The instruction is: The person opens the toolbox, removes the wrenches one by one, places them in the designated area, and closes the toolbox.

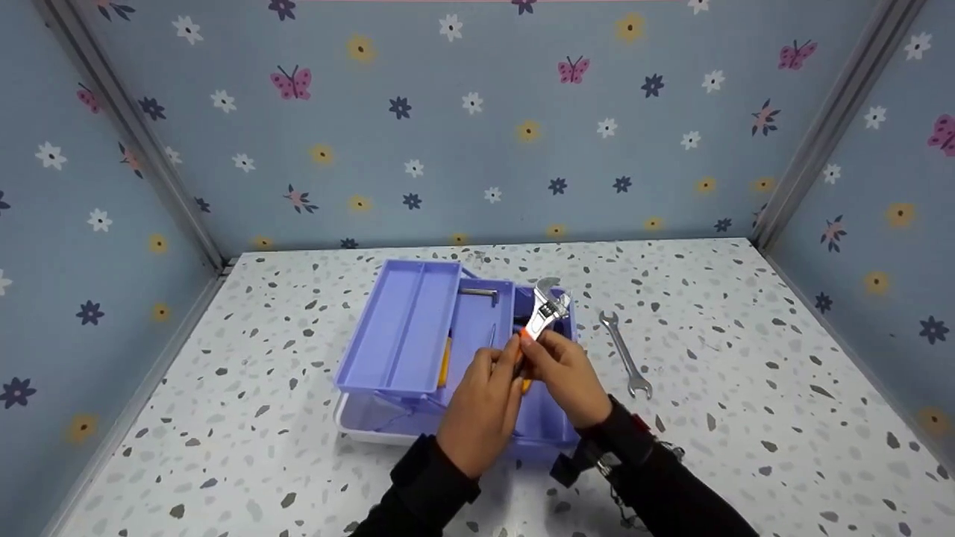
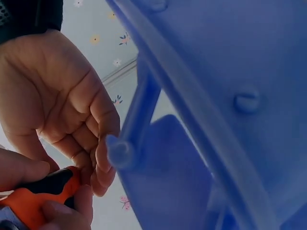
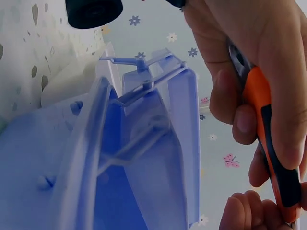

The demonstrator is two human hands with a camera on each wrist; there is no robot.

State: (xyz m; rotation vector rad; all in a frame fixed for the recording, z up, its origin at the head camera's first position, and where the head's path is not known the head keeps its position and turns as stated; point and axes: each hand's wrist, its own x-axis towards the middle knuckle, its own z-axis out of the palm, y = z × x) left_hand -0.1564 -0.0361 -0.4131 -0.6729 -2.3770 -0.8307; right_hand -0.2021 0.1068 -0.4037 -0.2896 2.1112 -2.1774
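Note:
An adjustable wrench point(image 1: 545, 313) with a silver head and an orange-and-black handle is held up over a purple toolbox point(image 1: 363, 328). My right hand point(image 1: 573, 377) grips its handle, thumb along one side and fingers on the other, as the right wrist view shows. At the handle's end, my left hand point(image 1: 480, 409) pinches the tip between thumb and fingers. The wrench head points away, toward the back wall. In the left wrist view, the orange handle point(image 2: 29, 203) lies between the fingers of both hands. Part of the handle is hidden by the hands in the head view.
A double open-ended wrench point(image 1: 627, 356) lies on the speckled table point(image 1: 746, 418) right of the toolbox. Inside the unfolded toolbox trays are a hex key point(image 1: 481, 291) and a yellow-handled tool point(image 1: 445, 363). Patterned walls point(image 1: 477, 149) enclose the table's back and sides.

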